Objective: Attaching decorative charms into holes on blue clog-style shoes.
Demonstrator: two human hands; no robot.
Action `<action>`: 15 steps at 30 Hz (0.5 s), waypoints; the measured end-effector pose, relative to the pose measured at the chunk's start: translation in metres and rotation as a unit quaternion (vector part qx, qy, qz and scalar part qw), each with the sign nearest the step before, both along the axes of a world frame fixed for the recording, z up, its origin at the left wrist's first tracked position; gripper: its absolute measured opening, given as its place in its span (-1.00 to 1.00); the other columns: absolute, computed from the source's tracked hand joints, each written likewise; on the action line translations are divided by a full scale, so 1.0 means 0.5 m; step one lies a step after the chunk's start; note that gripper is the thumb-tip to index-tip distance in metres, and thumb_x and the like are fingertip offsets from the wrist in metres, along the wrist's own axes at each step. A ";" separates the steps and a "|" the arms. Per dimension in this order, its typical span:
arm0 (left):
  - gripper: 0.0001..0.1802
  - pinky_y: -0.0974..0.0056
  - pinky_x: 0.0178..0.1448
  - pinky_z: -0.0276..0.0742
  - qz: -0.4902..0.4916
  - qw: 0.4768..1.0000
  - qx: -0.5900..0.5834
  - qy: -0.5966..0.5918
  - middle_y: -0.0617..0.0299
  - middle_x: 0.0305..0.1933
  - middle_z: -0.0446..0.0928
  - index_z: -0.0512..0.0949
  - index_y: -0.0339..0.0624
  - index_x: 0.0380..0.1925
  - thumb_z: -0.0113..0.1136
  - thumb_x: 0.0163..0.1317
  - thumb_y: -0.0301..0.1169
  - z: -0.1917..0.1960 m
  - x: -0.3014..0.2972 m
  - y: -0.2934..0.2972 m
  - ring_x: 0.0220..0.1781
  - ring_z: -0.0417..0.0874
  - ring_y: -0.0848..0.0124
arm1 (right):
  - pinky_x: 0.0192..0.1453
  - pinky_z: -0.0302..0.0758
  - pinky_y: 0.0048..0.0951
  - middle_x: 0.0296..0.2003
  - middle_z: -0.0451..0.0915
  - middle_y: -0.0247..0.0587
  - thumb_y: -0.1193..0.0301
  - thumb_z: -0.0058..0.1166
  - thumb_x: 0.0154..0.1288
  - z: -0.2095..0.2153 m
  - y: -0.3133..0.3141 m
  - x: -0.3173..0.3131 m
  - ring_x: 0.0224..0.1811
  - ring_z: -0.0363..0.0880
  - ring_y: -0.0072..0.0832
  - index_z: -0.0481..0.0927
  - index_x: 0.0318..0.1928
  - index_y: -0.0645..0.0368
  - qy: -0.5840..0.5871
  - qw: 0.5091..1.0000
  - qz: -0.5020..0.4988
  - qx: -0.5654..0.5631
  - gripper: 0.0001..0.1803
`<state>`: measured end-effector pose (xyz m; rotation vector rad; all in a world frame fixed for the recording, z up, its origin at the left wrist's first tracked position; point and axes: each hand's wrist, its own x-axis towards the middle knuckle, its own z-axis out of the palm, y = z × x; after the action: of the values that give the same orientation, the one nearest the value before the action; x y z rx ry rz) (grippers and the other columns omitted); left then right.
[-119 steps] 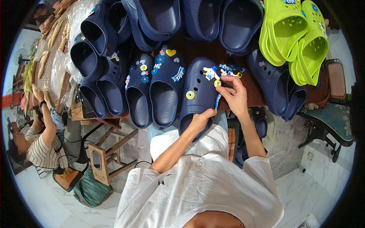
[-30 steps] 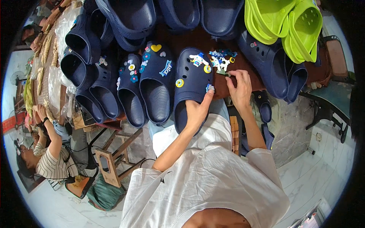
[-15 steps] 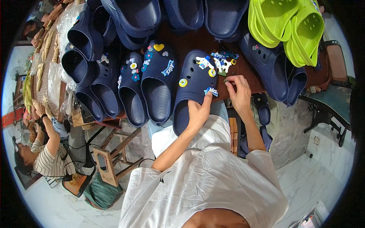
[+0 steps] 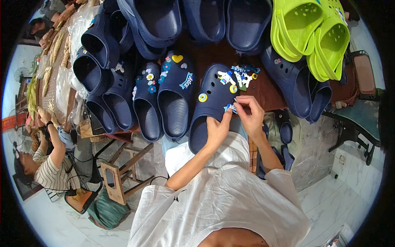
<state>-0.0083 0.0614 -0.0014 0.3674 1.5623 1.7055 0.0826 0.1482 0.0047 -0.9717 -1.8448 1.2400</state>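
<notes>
A navy clog (image 4: pixel 212 99) lies at the table's near edge, its heel opening toward me. My left hand (image 4: pixel 218 131) grips its upper, fingers inside the opening and thumb on top beside a blue lettered charm (image 4: pixel 229 108). On the clog's front sit a yellow-and-blue ring charm (image 4: pixel 202 97) and a white character charm (image 4: pixel 226 77). Close to the lettered charm, my right hand (image 4: pixel 251 115) pinches something tiny at the clog's right side, too small to name. Loose charms (image 4: pixel 244 77) lie in a little heap just beyond the right fingers.
Left of the held clog stands a clog decorated with charms (image 4: pixel 175 92). More navy clogs (image 4: pixel 249 24) line the back, with lime-green clogs (image 4: pixel 298 26) at right. A wooden stool frame (image 4: pixel 119 185) is below left; another person (image 4: pixel 53 164) works at far left.
My right hand has moved left from beside the charm heap to the clog's edge, still pinching. The left hand keeps its hold, and the view has shifted slightly.
</notes>
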 end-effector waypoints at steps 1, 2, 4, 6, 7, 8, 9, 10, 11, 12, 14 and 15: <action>-0.66 0.36 -0.01 0.48 0.019 1.000 0.016 -0.006 0.13 -0.08 0.57 0.49 -0.47 -0.06 0.20 0.25 -0.44 -0.002 0.001 0.004 -0.10 0.56 0.45 | -0.13 0.56 -0.48 -0.20 0.65 -0.13 0.61 0.21 0.19 -0.001 0.000 -0.003 -0.20 0.64 -0.43 0.58 -0.23 0.30 -0.008 0.999 0.001 0.044 -0.87; -0.66 0.36 -0.01 0.48 0.022 1.000 0.022 0.001 0.13 -0.08 0.57 0.49 -0.47 -0.06 0.20 0.25 -0.44 -0.008 0.002 0.002 -0.10 0.56 0.45 | -0.15 0.58 -0.46 -0.20 0.65 -0.11 0.60 0.21 0.20 -0.001 0.001 -0.007 -0.20 0.65 -0.39 0.58 -0.22 0.30 -0.012 0.996 0.003 0.090 -0.86; -0.69 0.36 -0.03 0.49 0.002 1.000 0.010 0.025 0.15 -0.12 0.59 0.50 -0.46 -0.08 0.21 0.25 -0.44 -0.021 0.000 -0.005 -0.14 0.56 0.48 | -0.10 0.56 -0.40 -0.22 0.65 -0.09 0.61 0.19 0.19 0.004 0.000 -0.003 -0.19 0.66 -0.26 0.60 -0.21 0.29 -0.026 0.993 0.013 0.117 -0.86; -0.70 0.35 -0.05 0.50 0.039 0.997 0.047 0.039 0.17 -0.14 0.60 0.52 -0.44 -0.10 0.21 0.24 -0.44 -0.027 0.013 0.001 -0.16 0.56 0.50 | -0.10 0.55 -0.40 -0.21 0.65 -0.09 0.63 0.17 0.19 -0.003 -0.004 0.006 -0.18 0.66 -0.29 0.61 -0.19 0.30 -0.028 0.992 0.012 0.123 -0.85; -0.69 0.34 -0.04 0.51 0.024 0.999 0.006 0.037 0.17 -0.14 0.60 0.52 -0.43 -0.09 0.21 0.24 -0.43 -0.024 0.012 -0.009 -0.15 0.57 0.48 | -0.09 0.56 -0.43 -0.22 0.65 -0.11 0.64 0.16 0.20 -0.008 -0.006 0.007 -0.18 0.65 -0.34 0.61 -0.19 0.31 -0.024 0.994 0.014 0.108 -0.85; -0.69 0.33 -0.03 0.51 0.008 0.999 -0.033 0.032 0.18 -0.14 0.60 0.52 -0.42 -0.08 0.21 0.24 -0.43 -0.020 0.013 -0.016 -0.15 0.58 0.47 | -0.09 0.56 -0.45 -0.23 0.65 -0.14 0.64 0.15 0.21 -0.012 -0.006 0.008 -0.18 0.65 -0.39 0.61 -0.18 0.31 -0.022 0.995 0.016 0.095 -0.85; -0.68 0.33 -0.03 0.51 0.016 0.999 -0.008 0.026 0.17 -0.13 0.60 0.52 -0.42 -0.07 0.22 0.24 -0.43 -0.021 0.013 -0.018 -0.13 0.58 0.46 | -0.09 0.56 -0.48 -0.24 0.64 -0.18 0.65 0.14 0.22 -0.020 -0.006 0.008 -0.18 0.63 -0.44 0.61 -0.19 0.32 0.010 1.000 0.019 0.022 -0.86; -0.68 0.33 -0.02 0.51 0.015 1.000 0.017 0.015 0.16 -0.13 0.60 0.52 -0.42 -0.07 0.22 0.24 -0.42 -0.024 0.020 -0.019 -0.12 0.59 0.45 | -0.09 0.56 -0.50 -0.24 0.64 -0.23 0.65 0.14 0.23 -0.025 -0.008 0.015 -0.18 0.62 -0.49 0.61 -0.19 0.33 0.034 0.998 0.017 -0.053 -0.87; -0.67 0.33 -0.02 0.50 0.009 1.000 0.018 0.011 0.15 -0.12 0.61 0.53 -0.42 -0.07 0.23 0.24 -0.40 -0.030 0.022 -0.020 -0.12 0.59 0.43 | -0.11 0.57 -0.53 -0.24 0.60 -0.28 0.64 0.15 0.24 -0.032 -0.004 0.019 -0.18 0.60 -0.54 0.61 -0.21 0.33 0.082 0.987 0.025 -0.134 -0.90; -0.66 0.32 -0.02 0.50 0.006 0.999 0.012 0.035 0.13 -0.13 0.62 0.53 -0.42 -0.08 0.23 0.25 -0.37 -0.035 0.023 -0.022 -0.12 0.59 0.43 | -0.07 0.56 -0.53 -0.21 0.57 -0.25 0.65 0.17 0.22 -0.034 0.003 0.023 -0.19 0.59 -0.55 0.58 -0.20 0.32 0.087 0.969 0.032 -0.228 -0.87; -0.65 0.31 -0.04 0.51 0.002 0.998 0.007 0.059 0.12 -0.16 0.63 0.54 -0.42 -0.09 0.24 0.25 -0.34 -0.042 0.022 -0.025 -0.14 0.60 0.42 | 0.00 0.53 -0.53 -0.13 0.54 -0.18 0.63 0.21 0.19 -0.042 0.024 0.029 -0.09 0.55 -0.54 0.51 -0.08 0.30 0.070 0.961 0.065 -0.260 -0.72; -0.65 0.31 -0.04 0.51 0.006 0.998 0.013 0.064 0.12 -0.16 0.63 0.54 -0.42 -0.09 0.24 0.25 -0.34 -0.045 0.022 -0.025 -0.14 0.60 0.42 | 0.00 0.53 -0.53 -0.13 0.54 -0.18 0.63 0.21 0.19 -0.045 0.032 0.029 -0.09 0.55 -0.54 0.51 -0.08 0.30 0.073 0.962 0.070 -0.254 -0.72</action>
<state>0.0028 0.0487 -0.0240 0.4896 1.6383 1.7422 0.0972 0.1641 -0.0178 -0.9889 -1.5276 1.8786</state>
